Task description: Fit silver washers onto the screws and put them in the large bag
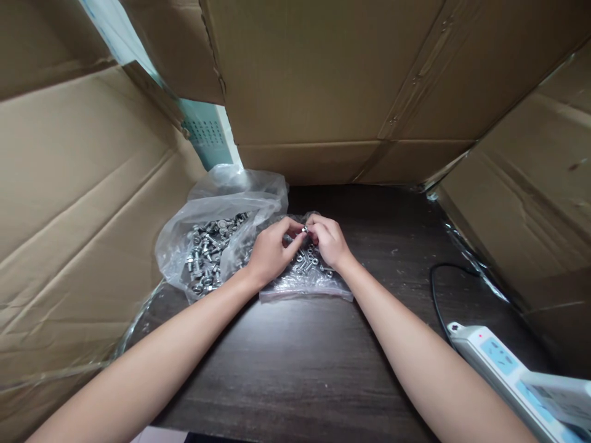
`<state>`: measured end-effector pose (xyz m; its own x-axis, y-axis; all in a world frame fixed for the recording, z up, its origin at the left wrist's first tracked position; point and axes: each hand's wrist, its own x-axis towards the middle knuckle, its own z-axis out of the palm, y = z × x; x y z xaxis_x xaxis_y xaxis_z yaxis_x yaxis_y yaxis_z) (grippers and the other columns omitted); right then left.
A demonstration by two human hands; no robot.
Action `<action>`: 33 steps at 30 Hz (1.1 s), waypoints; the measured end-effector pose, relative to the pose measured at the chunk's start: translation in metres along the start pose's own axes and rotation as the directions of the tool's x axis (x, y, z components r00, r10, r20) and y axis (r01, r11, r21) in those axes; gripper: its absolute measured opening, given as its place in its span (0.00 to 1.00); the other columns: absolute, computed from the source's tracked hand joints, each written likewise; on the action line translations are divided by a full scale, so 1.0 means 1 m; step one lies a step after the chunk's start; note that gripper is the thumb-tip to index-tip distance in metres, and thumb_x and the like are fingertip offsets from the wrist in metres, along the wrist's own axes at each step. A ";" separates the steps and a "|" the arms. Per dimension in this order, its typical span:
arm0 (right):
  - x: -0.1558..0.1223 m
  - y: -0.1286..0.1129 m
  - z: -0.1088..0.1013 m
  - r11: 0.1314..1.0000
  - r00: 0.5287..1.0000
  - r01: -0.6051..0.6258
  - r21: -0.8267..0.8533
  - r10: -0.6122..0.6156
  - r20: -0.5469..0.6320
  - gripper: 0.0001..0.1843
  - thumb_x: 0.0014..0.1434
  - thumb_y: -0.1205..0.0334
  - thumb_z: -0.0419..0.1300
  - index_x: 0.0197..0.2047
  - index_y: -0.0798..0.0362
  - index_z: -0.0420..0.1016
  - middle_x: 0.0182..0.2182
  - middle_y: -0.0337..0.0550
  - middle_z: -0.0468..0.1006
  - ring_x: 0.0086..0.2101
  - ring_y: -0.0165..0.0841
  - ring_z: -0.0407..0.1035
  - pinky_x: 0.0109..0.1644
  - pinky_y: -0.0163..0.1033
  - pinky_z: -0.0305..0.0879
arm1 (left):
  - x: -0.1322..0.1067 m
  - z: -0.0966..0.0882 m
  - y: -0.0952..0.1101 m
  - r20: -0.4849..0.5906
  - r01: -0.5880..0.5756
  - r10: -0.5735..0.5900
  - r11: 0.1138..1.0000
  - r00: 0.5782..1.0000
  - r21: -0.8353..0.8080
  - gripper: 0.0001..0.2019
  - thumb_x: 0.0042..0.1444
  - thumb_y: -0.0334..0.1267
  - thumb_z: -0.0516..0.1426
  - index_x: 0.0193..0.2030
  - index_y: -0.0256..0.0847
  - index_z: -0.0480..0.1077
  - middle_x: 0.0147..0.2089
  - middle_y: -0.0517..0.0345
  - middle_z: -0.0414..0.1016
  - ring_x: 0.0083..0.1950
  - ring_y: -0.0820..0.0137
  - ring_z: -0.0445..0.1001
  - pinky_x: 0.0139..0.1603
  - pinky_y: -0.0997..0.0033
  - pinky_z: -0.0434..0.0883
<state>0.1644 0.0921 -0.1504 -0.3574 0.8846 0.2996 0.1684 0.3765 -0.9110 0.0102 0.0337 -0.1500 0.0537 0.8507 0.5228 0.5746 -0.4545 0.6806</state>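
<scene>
My left hand (pixel 271 248) and my right hand (pixel 327 239) meet fingertip to fingertip over a dark wooden table (pixel 295 369). Between the fingers sits a small metal bolt (pixel 304 229), pinched from both sides. Under the hands lies a flat clear plastic bag (pixel 307 280) with several bolts in it. To the left, a larger crumpled clear bag (pixel 217 240) holds a heap of metal bolts and nuts, close to my left wrist.
Cardboard sheets wall the table in at the left (pixel 78 215), the back (pixel 332 86) and the right (pixel 530 184). A white power strip (pixel 508 369) lies at the front right with a black cable (pixel 436 295) curving toward it.
</scene>
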 end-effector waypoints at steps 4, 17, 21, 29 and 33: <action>0.001 0.000 0.001 0.999 1.000 -0.018 -0.048 0.018 0.008 0.17 0.56 0.55 0.49 0.18 0.51 0.57 0.18 0.38 0.59 0.24 0.31 0.55 0.30 0.39 0.49 | 0.000 -0.001 0.000 0.012 -0.012 0.012 1.000 1.000 0.005 0.03 0.63 0.32 0.60 0.43 0.40 0.73 0.38 0.57 0.79 0.37 0.70 0.77 0.37 0.72 0.72; 0.000 0.001 0.002 0.998 1.000 0.008 -0.070 -0.007 0.008 0.18 0.57 0.56 0.49 0.18 0.50 0.56 0.18 0.37 0.57 0.23 0.30 0.54 0.30 0.39 0.49 | 0.000 0.000 0.000 0.010 -0.023 0.023 0.999 1.000 -0.027 0.03 0.62 0.32 0.61 0.42 0.39 0.73 0.38 0.58 0.79 0.37 0.71 0.77 0.37 0.73 0.72; -0.001 0.001 0.002 0.994 0.999 -0.037 -0.102 0.034 -0.037 0.24 0.61 0.50 0.51 0.18 0.51 0.57 0.17 0.37 0.57 0.22 0.30 0.53 0.29 0.39 0.48 | -0.001 0.000 0.000 0.006 -0.026 0.026 0.999 1.000 -0.027 0.03 0.62 0.31 0.61 0.43 0.39 0.73 0.38 0.57 0.79 0.37 0.71 0.77 0.37 0.74 0.72; -0.001 -0.001 0.000 0.999 0.999 0.021 -0.035 -0.022 -0.027 0.10 0.54 0.58 0.50 0.23 0.50 0.60 0.20 0.37 0.60 0.25 0.32 0.56 0.30 0.38 0.51 | -0.001 0.000 0.000 0.002 -0.029 0.029 1.000 1.000 -0.008 0.04 0.61 0.31 0.61 0.43 0.39 0.74 0.38 0.58 0.80 0.36 0.71 0.77 0.37 0.73 0.72; 0.000 0.000 0.000 0.997 1.000 0.002 -0.071 -0.003 -0.020 0.11 0.54 0.57 0.49 0.22 0.50 0.60 0.20 0.36 0.58 0.24 0.31 0.55 0.30 0.38 0.49 | -0.001 0.000 0.000 -0.002 -0.037 0.037 0.999 0.999 0.006 0.04 0.60 0.30 0.62 0.42 0.39 0.74 0.38 0.58 0.80 0.36 0.71 0.78 0.36 0.74 0.72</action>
<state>0.1641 0.0917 -0.1509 -0.3392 0.8888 0.3083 0.2327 0.3968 -0.8879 0.0098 0.0324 -0.1506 0.0735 0.8327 0.5488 0.5773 -0.4843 0.6574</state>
